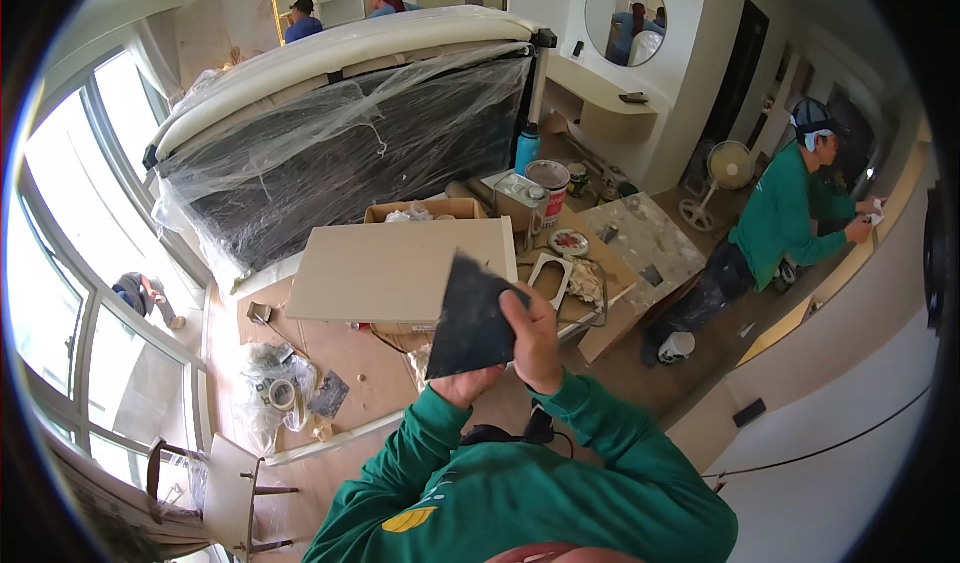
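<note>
In mid-view, a dark sheet [466, 325] is pinched at its three-o'clock edge by the right hand [538, 341], thumb across its front; the left hand [464, 389] sits at six o'clock, fingers hidden, its grip impossible to tell. It should be light and bendable, matt enough not to slip, best held by its edges. Beyond, a smooth beige panel [385, 273] lies at ten o'clock and, farther, a black slab [370, 153] in crinkled clear film [195, 221] stands at eleven.

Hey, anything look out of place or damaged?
Yes: at left, crumpled clear plastic film litters the tan floor, a round beige tape roll on top. At right, the flat grey-brown board shows pale blotches, as if stained.
</note>
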Motion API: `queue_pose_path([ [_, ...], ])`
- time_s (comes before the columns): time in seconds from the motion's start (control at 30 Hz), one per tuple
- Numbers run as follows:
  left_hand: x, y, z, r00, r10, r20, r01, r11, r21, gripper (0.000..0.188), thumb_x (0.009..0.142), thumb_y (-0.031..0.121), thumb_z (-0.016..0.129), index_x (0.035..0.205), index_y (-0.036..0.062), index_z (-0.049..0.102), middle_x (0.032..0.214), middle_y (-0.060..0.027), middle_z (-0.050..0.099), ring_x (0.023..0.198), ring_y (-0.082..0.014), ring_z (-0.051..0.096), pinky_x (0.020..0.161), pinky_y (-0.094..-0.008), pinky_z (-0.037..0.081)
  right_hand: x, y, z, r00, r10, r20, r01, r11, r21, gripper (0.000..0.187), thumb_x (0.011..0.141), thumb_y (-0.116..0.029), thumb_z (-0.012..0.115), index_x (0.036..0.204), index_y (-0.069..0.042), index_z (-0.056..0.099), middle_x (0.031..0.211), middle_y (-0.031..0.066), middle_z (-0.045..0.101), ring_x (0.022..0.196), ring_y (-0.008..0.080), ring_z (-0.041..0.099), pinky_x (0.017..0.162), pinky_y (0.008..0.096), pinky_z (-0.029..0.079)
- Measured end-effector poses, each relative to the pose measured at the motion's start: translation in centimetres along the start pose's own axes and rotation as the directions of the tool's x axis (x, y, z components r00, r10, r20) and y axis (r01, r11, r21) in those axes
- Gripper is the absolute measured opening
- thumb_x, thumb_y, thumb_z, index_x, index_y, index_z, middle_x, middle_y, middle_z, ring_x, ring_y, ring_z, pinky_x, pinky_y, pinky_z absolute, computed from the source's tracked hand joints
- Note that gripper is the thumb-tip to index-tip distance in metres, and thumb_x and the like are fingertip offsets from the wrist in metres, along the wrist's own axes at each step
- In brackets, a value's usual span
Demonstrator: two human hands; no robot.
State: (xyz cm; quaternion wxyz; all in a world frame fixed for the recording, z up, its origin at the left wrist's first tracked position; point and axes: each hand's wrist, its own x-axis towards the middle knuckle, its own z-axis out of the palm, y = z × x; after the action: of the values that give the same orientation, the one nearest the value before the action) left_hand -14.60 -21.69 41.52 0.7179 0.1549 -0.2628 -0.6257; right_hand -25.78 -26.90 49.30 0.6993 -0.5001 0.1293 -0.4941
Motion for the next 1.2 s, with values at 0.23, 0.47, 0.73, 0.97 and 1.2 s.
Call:
queue_pose_path([
  [0.23,3.6,3.8,3.9,0.851,0.139,-0.506,-0.129,0.99,0.056,0.043,0.102,0.042,0.061,0.132,0.0106,0.056,0.124,-0.0063,0.063,0.112,-0.0219,0.065,0.094,-0.0418,0.056,-1.7,-3.7,-6.5,0.916,-0.026,-0.401,0.075,0.991,0.108,0.035,0.102,-0.02,0.063,0.13,0.0,0.06,0.121,0.009,0.068,0.107,0.0203,0.068,0.092,0.0341,0.055],
  [0.47,7.9,-0.8,6.5,0.69,0.637,-0.343,-0.471,0.756,0.455,0.037,0.107,0.034,0.058,0.117,-0.001,0.062,0.086,0.001,0.064,0.078,-0.005,0.058,0.068,-0.0213,0.048,-1.6,-4.0,-10.5,0.847,-0.113,-0.519,0.149,0.988,0.028,0.037,0.095,-0.009,0.07,0.129,0.003,0.06,0.121,0.0085,0.068,0.106,0.0162,0.065,0.094,0.0314,0.051],
  [0.73,14.7,-8.1,10.4,0.709,0.705,-0.018,-0.43,0.452,0.781,0.037,0.108,0.03,0.057,0.103,-0.007,0.06,0.073,0.0069,0.041,0.067,-0.002,0.03,0.055,-0.025,0.021,2.4,-5.2,-18.6,0.718,-0.28,-0.637,0.295,0.952,-0.085,0.033,0.094,-0.007,0.071,0.124,0.006,0.062,0.114,0.0096,0.07,0.099,0.0164,0.068,0.087,0.0312,0.054],
  [0.97,19.9,-16.3,15.2,0.879,0.431,0.206,-0.353,0.295,0.888,0.044,0.11,0.035,0.049,0.086,-0.0012,0.053,0.067,0.0013,0.038,0.065,-0.0093,0.031,0.056,-0.0316,0.024,2.9,-11.4,-26.5,0.689,-0.285,-0.667,0.354,0.935,-0.034,0.034,0.095,-0.005,0.068,0.126,0.008,0.061,0.116,0.0085,0.069,0.101,0.0149,0.064,0.093,0.0296,0.051],
  [1.2,22.7,-21.5,16.7,0.967,0.13,0.22,-0.252,0.345,0.904,0.046,0.108,0.035,0.051,0.079,0.0002,0.049,0.065,-0.0042,0.035,0.064,-0.0156,0.03,0.057,-0.0383,0.027,0.8,-19.0,-35.1,0.73,-0.252,-0.635,0.5,0.83,0.246,0.03,0.098,-0.012,0.065,0.124,0.002,0.061,0.122,0.0082,0.068,0.11,0.0197,0.066,0.098,0.0346,0.051],
])
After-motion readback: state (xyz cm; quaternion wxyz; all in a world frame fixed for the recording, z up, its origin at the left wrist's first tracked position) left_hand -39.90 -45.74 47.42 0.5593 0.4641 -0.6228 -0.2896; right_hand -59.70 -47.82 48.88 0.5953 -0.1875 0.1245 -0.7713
